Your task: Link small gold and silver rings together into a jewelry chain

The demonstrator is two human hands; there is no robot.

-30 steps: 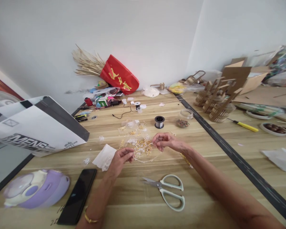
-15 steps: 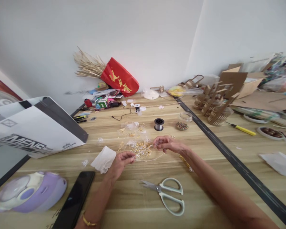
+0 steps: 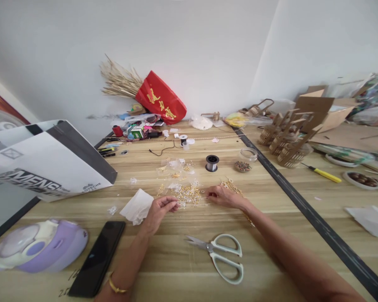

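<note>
- The left hand (image 3: 159, 209) lies palm up just left of the pile of gold beads (image 3: 189, 195), its fingertips pinched narrow on something too small to see.
- The right hand (image 3: 222, 196) rests low on the table, just right of the beads, fingers curled at the pile's edge; I cannot tell what it holds.
- The scissors (image 3: 222, 256) lie in front of the beads.
- The wooden table (image 3: 176, 268) is messy, with a white wall (image 3: 176, 50) far behind the beads.
</note>
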